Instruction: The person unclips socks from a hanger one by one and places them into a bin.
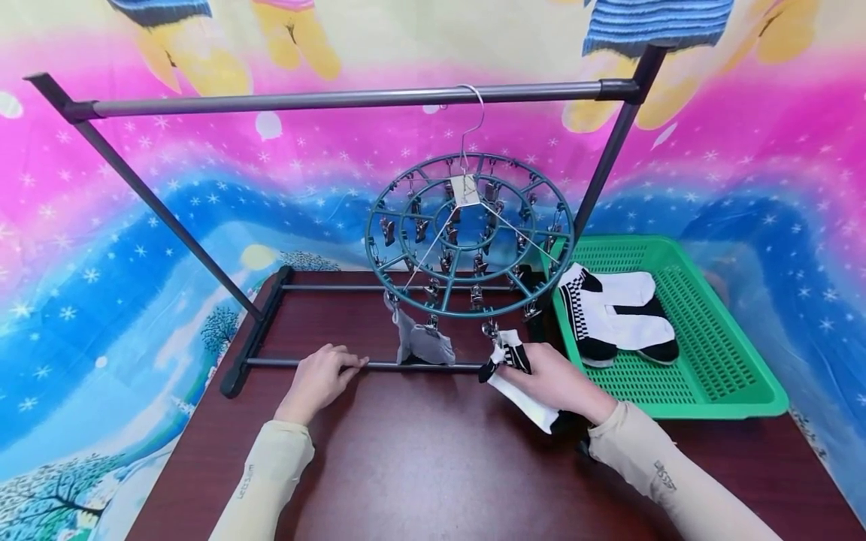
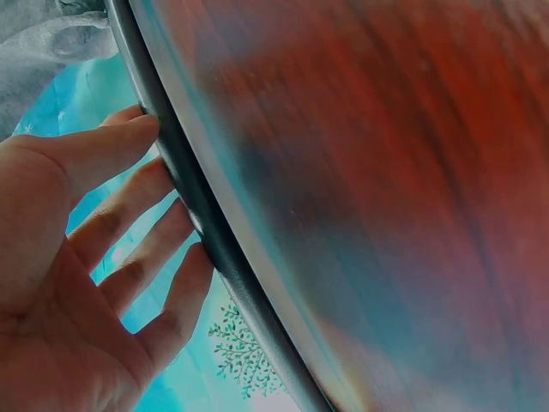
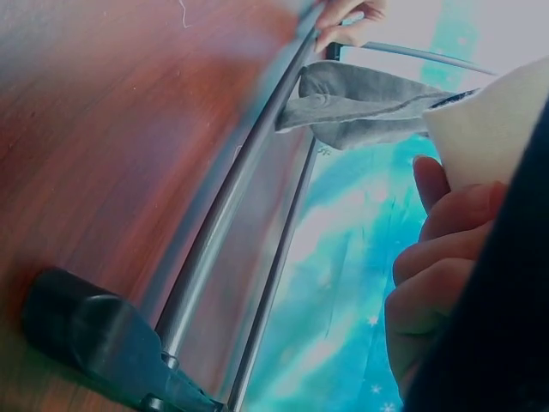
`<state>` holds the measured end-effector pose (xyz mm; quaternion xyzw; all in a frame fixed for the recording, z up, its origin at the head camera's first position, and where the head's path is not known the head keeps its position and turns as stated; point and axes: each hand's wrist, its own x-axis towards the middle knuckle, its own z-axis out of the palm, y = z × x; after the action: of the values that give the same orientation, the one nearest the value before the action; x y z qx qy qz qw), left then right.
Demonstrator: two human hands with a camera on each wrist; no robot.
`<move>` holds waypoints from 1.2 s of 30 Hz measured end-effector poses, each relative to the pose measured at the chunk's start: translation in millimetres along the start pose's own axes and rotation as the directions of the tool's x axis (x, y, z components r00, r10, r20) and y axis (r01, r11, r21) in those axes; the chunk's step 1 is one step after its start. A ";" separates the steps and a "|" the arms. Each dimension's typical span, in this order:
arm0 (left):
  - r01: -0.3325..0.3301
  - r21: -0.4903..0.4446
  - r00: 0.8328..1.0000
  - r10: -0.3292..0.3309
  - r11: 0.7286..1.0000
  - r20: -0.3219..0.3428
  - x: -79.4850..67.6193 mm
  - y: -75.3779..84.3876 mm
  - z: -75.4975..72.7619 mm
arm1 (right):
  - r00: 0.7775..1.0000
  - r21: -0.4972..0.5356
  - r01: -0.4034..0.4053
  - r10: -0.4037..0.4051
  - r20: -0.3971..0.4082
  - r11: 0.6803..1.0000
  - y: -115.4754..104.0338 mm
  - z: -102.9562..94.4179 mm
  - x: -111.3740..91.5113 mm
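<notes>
My right hand (image 1: 551,379) grips a white sock with black trim and a checkered band (image 1: 517,394), just below a metal clip (image 1: 490,328) at the front of the round green hanger (image 1: 443,295). Whether that clip bites the sock cannot be told. In the right wrist view the sock's white cloth (image 3: 489,129) rises above my curled fingers (image 3: 437,257). My left hand (image 1: 321,381) rests at the rack's lower front bar (image 1: 271,363); its nearly straight, spread fingers (image 2: 137,266) touch the bar in the left wrist view. A grey pair of socks (image 1: 428,344) hangs between both hands.
The hanger hooks over the rack's top bar (image 1: 304,101), with several clips dangling from its rings. At the right, a green basket (image 1: 737,361) holds more black-and-white socks (image 1: 629,330). Everything stands on a dark red table (image 1: 419,458) before a printed cloth backdrop.
</notes>
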<state>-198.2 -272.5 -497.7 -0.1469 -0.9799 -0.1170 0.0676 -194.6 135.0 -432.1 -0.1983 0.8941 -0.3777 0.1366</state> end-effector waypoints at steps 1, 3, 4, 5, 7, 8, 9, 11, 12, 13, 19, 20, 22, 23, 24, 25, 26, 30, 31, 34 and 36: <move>0.000 0.000 1.000 0.000 1.000 0.002 -0.2 0.4 0.1 | 1.000 0.001 -0.002 0.002 0.003 1.000 0.1 -0.3 -0.2; 0.003 -0.002 1.000 -0.003 1.000 0.006 -0.1 1.6 1.2 | 1.000 0.003 -0.012 0.012 0.009 1.000 0.4 -0.9 -0.7; 0.001 -0.003 1.000 -0.001 1.000 0.006 0.0 2.5 1.9 | 1.000 0.005 -0.019 0.019 0.012 1.000 0.6 -1.1 -1.0; -0.001 -0.004 1.000 0.001 1.000 0.008 0.3 3.5 2.7 | 1.000 0.005 -0.025 0.025 0.015 1.000 0.9 -1.3 -1.3; -0.001 -0.012 1.000 0.001 1.000 0.019 0.8 5.9 4.1 | 0.999 0.003 -0.031 0.031 0.016 1.000 1.7 -1.3 -1.7; -0.002 -0.013 1.000 0.003 1.000 0.022 0.8 7.0 4.8 | 0.999 0.001 -0.031 0.031 0.017 1.000 2.2 -0.9 -1.8; -0.006 -0.012 1.000 0.006 1.000 0.021 0.5 8.4 5.1 | 0.999 -0.002 -0.027 0.027 0.018 1.000 2.6 -0.4 -1.8; -0.011 -0.002 1.000 0.011 1.000 0.018 -1.0 11.6 4.7 | 1.000 -0.009 -0.018 0.019 0.019 1.000 3.2 0.6 -1.8; -0.019 0.005 1.000 0.019 1.000 0.008 -2.1 13.4 4.2 | 1.000 -0.012 -0.014 0.014 0.019 1.000 3.4 1.1 -1.8; -0.033 0.018 0.999 0.034 0.999 -0.012 -3.4 15.6 3.4 | 1.000 -0.014 -0.010 0.011 0.018 1.000 3.4 1.6 -1.7; -0.270 0.106 0.899 0.290 0.957 -0.327 -9.3 46.1 -11.9 | 1.000 -0.033 -0.003 0.003 0.001 0.999 0.2 0.6 -0.4; -0.329 0.115 0.852 0.347 0.937 -0.392 -9.6 55.3 -15.9 | 1.000 -0.038 -0.003 0.003 0.000 0.999 -0.4 0.1 -0.2; -0.435 0.125 0.759 0.438 0.892 -0.482 -9.8 77.9 -24.7 | 1.000 -0.042 -0.004 0.004 0.001 0.999 -1.2 -0.9 0.2; -0.481 0.120 0.719 0.469 0.869 -0.514 -9.4 90.0 -28.0 | 1.000 -0.040 -0.006 0.006 0.001 0.999 -1.3 -1.4 0.2; -0.514 0.103 0.695 0.484 0.851 -0.532 -8.3 102.8 -30.8 | 1.000 -0.041 -0.006 0.007 0.001 0.999 -1.3 -1.8 0.2; -0.539 0.074 0.685 0.488 0.839 -0.541 -6.6 115.3 -32.6 | 1.000 -0.041 -0.005 0.005 0.000 0.999 -1.2 -2.0 0.3; -0.554 0.039 0.685 0.483 0.831 -0.546 -4.3 127.0 -33.3 | 1.000 -0.038 -0.003 0.003 0.000 0.999 -1.0 -2.2 0.5; -0.504 -0.177 0.789 0.366 0.846 -0.494 6.9 164.6 -31.0 | 1.000 -0.043 0.009 -0.010 -0.003 0.999 0.4 -1.7 2.2; -0.477 -0.230 0.817 0.332 0.848 -0.471 9.8 170.9 -29.9 | 1.000 -0.045 0.013 -0.013 -0.001 0.999 0.7 -1.4 2.8; -0.406 -0.347 0.877 0.253 0.845 -0.408 18.1 184.6 -27.6 | 0.999 -0.072 0.038 -0.038 -0.007 0.997 1.6 -0.2 4.5; -0.374 -0.391 0.897 0.222 0.841 -0.382 23.2 190.8 -27.4 | 0.998 -0.088 0.051 -0.053 -0.015 0.995 2.1 0.2 5.2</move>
<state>-159.6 -95.7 -427.4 -0.2901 -0.8648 -0.3531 0.2079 -199.7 133.8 -434.2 -0.2240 0.9054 -0.3434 0.1101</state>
